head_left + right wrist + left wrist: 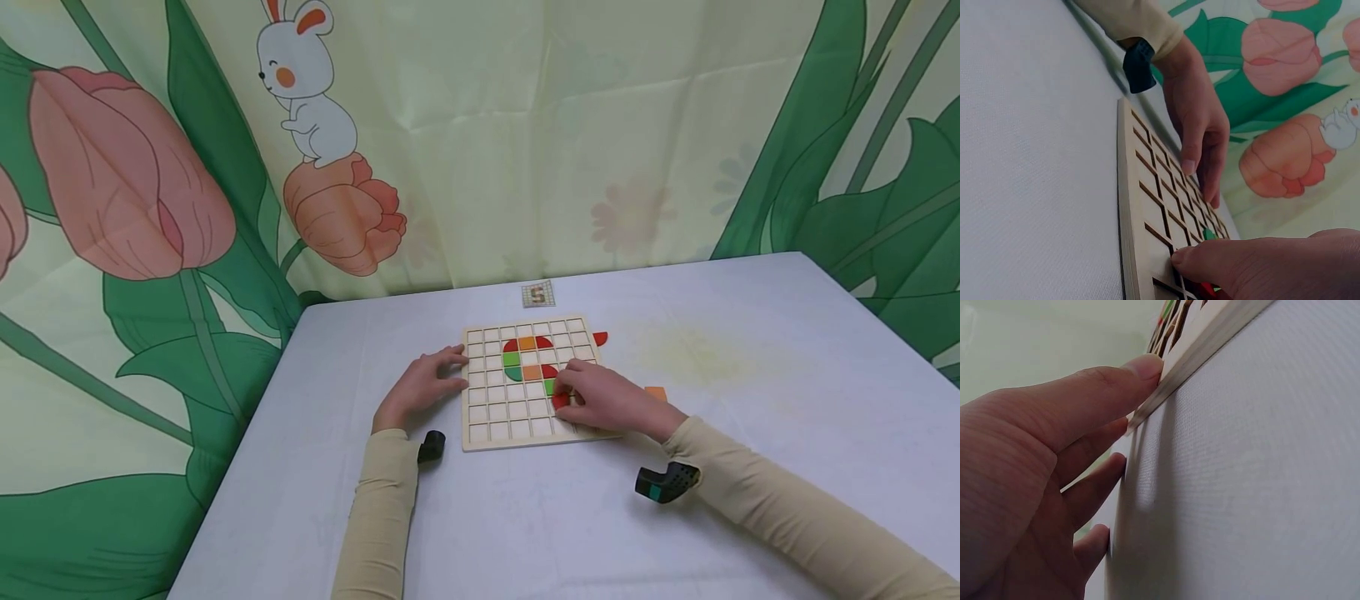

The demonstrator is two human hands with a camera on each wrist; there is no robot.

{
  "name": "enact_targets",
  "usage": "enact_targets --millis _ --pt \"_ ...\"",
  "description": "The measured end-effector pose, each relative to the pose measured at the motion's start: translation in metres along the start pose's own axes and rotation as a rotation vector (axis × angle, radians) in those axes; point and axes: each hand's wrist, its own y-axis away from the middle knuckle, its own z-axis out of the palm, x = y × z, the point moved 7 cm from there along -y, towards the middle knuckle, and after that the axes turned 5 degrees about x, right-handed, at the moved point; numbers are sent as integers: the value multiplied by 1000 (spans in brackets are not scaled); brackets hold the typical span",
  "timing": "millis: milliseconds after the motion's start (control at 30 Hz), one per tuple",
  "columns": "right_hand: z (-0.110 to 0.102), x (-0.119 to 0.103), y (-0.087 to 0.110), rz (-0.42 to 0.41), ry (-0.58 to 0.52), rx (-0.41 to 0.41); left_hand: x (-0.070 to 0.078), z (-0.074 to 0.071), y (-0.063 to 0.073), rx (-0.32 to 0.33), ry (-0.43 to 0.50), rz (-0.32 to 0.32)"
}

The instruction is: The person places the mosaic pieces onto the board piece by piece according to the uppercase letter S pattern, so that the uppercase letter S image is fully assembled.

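A square wooden grid board [486,412] lies on the table, with red, orange and green tiles set in several cells. My left hand [422,385] rests at the board's left edge, its thumb and fingers spread and touching the rim. Over the lower right cells, my right hand [611,398] pinches a red tile [560,402] between thumb and fingers, at the board's surface. Just above that tile sits a green tile [549,387], partly covered by the fingers. The right wrist view shows the right thumb [1210,259] low over the grid, with the red tile mostly hidden.
Behind the board lies a small pattern card [537,293]. A red rounded tile [601,338] is beside the board's upper right edge. An orange tile [656,392] lies right of the board, partly behind the right wrist. A printed cloth [480,150] hangs behind the table.
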Motion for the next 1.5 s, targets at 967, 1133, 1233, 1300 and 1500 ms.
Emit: enact_targets --millis 967,1133,1233,1300,1500 --pt "-1 -2 -1 -36 24 -7 0 0 0 0 6 -7" --pt "0 -3 0 -41 22 -8 -1 1 0 0 5 -19" --pt "0 -2 -1 -41 22 -6 -1 1 0 -1 6 -24" --pt "0 -2 -1 -40 22 -3 0 1 0 2 7 -23" --pt "0 -2 -1 -44 18 5 -1 1 0 2 10 -22"
